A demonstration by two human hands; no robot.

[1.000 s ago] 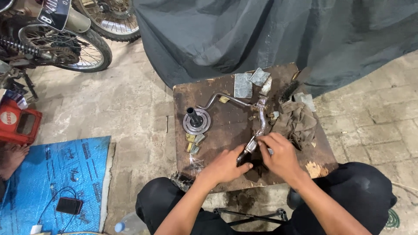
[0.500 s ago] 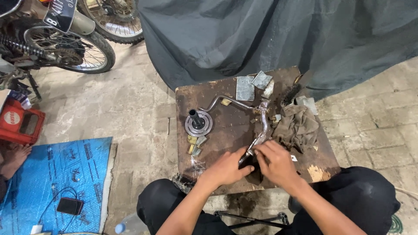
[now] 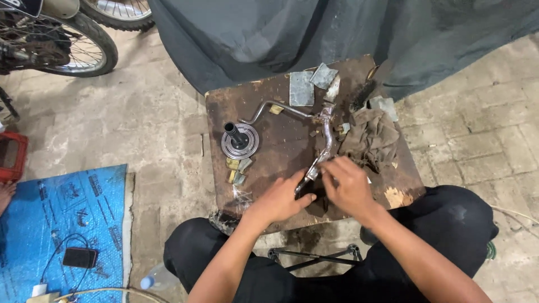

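The bent chrome metal lever [image 3: 324, 147] lay on the rusty brown board [image 3: 269, 101], its near end pinched by both the left hand [image 3: 281, 199] and right hand [image 3: 348, 188]; a brown rag [image 3: 370, 137] sat at three o'clock.

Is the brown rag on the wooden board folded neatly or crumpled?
Crumpled. The brown rag lies in an uneven, wrinkled heap on the wooden board, beside the bent chrome lever, with no flat folds.

Left hand [image 3: 279, 200]: palm down, fingers curled, thumb pointing right, forearm running up from lower left. Right hand [image 3: 347, 188]: palm down, fingers bent and bunched toward left, wrist angled, forearm coming in from lower right. Hands close together, fingertips nearly meeting. Both forearms bare.
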